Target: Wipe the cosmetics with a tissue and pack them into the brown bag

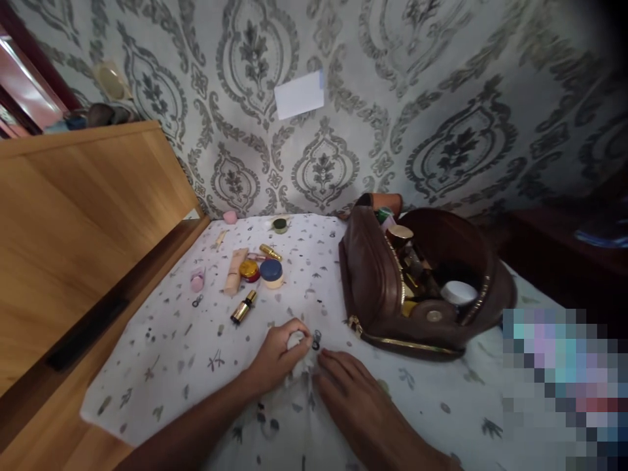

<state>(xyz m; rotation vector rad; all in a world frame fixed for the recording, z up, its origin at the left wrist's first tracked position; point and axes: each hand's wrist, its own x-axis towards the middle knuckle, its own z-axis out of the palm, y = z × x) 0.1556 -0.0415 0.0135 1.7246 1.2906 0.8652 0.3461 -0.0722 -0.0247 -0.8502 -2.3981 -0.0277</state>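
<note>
A: Pinching a small dark ring-shaped clasp [316, 339] is the left hand [280, 355], grip pressed on it, on the white leaf-printed cloth [161, 353].

B: Right hand [353, 392]?

A: Flat beside it, fingers spread; steadying the cloth seems the present step.

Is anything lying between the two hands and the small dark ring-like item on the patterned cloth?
Nothing visible. The left hand pinches the cloth right beside the small dark item, and the right hand rests just below it. The cosmetics and brown bag lie apart.
</note>
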